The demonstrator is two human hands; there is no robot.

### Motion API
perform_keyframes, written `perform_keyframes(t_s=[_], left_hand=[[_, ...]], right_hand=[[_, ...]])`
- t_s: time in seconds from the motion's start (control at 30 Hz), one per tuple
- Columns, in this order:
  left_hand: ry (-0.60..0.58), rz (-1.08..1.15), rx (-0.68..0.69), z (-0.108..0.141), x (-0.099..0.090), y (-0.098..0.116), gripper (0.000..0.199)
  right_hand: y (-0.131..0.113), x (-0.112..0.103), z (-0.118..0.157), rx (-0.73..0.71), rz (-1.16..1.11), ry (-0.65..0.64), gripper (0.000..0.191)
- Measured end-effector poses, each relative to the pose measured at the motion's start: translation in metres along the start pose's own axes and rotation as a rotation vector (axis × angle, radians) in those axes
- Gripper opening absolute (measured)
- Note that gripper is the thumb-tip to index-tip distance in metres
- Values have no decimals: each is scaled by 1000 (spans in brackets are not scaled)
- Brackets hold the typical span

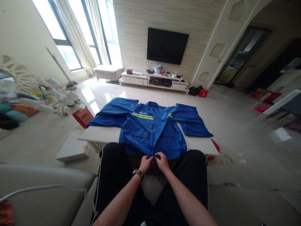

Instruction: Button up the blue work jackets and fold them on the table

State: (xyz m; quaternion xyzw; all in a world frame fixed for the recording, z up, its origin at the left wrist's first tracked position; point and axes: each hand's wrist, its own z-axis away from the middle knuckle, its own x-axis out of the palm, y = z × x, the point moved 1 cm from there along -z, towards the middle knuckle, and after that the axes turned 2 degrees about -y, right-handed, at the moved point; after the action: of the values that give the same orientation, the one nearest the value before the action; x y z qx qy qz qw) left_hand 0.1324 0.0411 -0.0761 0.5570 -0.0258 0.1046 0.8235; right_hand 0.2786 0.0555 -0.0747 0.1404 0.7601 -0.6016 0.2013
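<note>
A blue jacket [141,125] with yellow-green stripes lies spread on a low white table [101,134], its sleeves out to both sides and its collar at the far end. Its front edges meet near the bottom hem. My left hand [146,164], with a brown watch on the wrist, pinches the hem at the middle of the near edge. Close beside it on the right, my right hand [162,162] grips the same spot of the jacket between thumb and fingers. The fingertips of both hands nearly touch.
My knees flank the hands at the table's near edge. A white box [72,147] and a red patterned bag [82,117] stand left of the table. A TV cabinet [136,80] is against the far wall.
</note>
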Motion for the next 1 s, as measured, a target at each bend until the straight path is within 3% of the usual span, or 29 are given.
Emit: perform_keyframes(t_s=[0.77,1.0], left_hand=[[22,-45,86,0,-2,2,37],[112,-39,170,-5,-7,2,38]], right_hand=[[6,2,2,23,-10,-11,23],[6,4,3,12,-3,-14,23]])
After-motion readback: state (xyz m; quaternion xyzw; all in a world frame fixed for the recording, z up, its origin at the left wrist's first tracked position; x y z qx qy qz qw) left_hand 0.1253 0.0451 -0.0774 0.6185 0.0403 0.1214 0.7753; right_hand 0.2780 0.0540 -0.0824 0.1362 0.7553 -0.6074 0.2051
